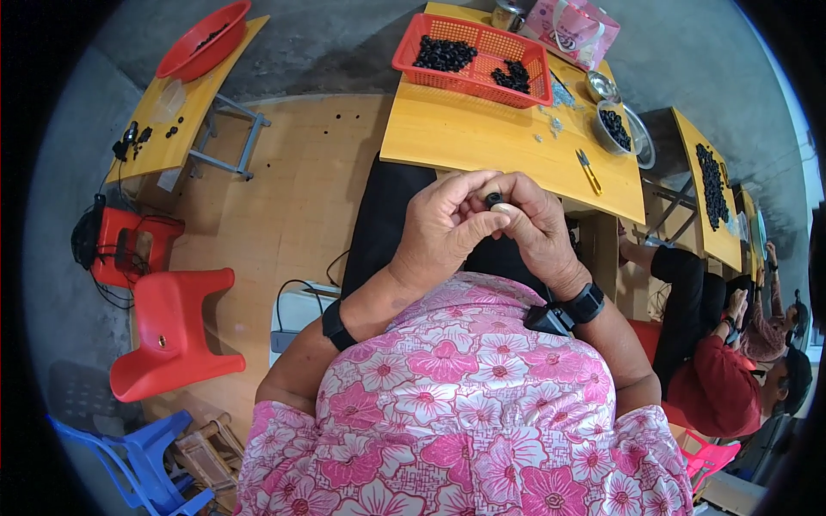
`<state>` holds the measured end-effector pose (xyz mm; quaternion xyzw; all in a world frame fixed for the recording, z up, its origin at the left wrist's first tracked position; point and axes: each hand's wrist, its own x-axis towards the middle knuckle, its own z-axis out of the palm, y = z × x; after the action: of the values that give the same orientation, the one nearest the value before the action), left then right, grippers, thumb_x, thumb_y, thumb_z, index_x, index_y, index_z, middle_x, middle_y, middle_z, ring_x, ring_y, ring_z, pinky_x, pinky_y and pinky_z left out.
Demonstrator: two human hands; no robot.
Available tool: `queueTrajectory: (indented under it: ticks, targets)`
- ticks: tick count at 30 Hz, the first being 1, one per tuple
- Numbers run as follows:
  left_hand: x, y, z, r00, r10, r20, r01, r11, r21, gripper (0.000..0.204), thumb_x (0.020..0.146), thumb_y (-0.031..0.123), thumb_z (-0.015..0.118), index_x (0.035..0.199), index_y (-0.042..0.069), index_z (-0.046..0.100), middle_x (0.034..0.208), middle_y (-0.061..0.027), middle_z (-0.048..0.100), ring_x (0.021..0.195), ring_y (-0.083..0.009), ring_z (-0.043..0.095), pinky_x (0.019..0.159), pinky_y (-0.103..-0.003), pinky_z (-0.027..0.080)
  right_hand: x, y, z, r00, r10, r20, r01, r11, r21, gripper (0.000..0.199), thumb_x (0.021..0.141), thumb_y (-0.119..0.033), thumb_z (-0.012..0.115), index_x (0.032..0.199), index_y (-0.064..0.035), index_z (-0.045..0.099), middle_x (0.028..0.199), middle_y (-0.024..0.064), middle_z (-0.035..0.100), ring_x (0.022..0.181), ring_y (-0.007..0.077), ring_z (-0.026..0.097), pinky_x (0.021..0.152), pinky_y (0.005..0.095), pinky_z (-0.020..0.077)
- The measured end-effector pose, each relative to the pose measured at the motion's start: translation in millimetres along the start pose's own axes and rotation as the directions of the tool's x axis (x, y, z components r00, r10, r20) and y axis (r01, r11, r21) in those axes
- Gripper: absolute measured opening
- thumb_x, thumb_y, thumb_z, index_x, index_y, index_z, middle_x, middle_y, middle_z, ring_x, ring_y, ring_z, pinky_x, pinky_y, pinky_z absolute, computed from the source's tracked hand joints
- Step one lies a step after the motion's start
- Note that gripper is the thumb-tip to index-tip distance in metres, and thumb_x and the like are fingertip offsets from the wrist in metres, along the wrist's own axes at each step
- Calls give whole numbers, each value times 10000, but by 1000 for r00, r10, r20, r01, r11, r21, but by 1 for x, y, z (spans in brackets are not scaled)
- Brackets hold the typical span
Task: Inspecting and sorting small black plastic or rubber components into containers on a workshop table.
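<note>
Just before the table's near edge, my left hand (pixel 440 228) and my right hand (pixel 540 230) meet, fingers curled and thumbs almost touching. Pinched between them is a small black round part (pixel 493 199) with a dark hole or hollow end towards me. My right thumb and forefinger press on it, and the left fingers close in from the other side. The fingers hide much of the part. Beyond the hands, a red plastic basket (pixel 478 76) holds two heaps of similar black parts (pixel 445 55). Yellow-handled snips (pixel 589 172) lie to the right on the yellow table (pixel 465 138).
A metal bowl (pixel 601 129) of black parts, small clear bits (pixel 555 126) and a pink bag (pixel 570 33) are on the table. Red stools (pixel 168 335) stand at left. A red basin (pixel 204 41) sits on another table. At right, people work by a table with black parts (pixel 712 185).
</note>
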<state>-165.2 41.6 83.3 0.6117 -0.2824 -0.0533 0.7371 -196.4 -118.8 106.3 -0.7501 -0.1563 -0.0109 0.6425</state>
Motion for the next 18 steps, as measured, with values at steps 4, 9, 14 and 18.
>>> queueTrajectory:
  ticks: [4, 9, 14, 18]
  targets:
    - [4, 2, 5, 1000, -22, 4, 22, 998, -59, 446, 849, 108, 675, 1237, -45, 517, 913, -40, 570, 772, -80, 581, 658, -200, 488, 0, -2, -2, 999, 30, -15, -29, 996, 85, 152, 919, -135, 535, 1011, -14, 547, 867, 13, 575, 692, 61, 511, 629, 197, 437]
    - [1, -5, 3, 993, -117, -12, 114, 983, -145, 552, 848, -6, 593, 1364, -7, 400, 964, -18, 509, 802, -53, 507, 735, -195, 437, 10, 10, -18, 987, 149, -56, -119, 924, 363, 161, 914, -136, 549, 1028, -23, 554, 845, -8, 546, 726, 67, 524, 626, 208, 420]
    - [4, -20, -11, 983, -181, -25, 183, 974, 132, 487, 822, -15, 621, 1293, 15, 503, 977, -10, 493, 786, -41, 487, 719, -171, 425, 24, 31, -91, 859, 240, -453, -185, 969, 163, 206, 856, -134, 621, 999, 13, 609, 781, 24, 586, 659, 100, 553, 648, 227, 471]
    - [3, -36, -14, 976, -215, 19, 210, 966, 149, 416, 812, -40, 613, 1221, 21, 565, 951, -13, 492, 779, -50, 492, 708, -169, 428, 28, 68, -177, 737, 103, -668, -184, 982, -51, 218, 806, -72, 669, 998, 19, 622, 763, 39, 609, 629, 112, 581, 578, 232, 478]
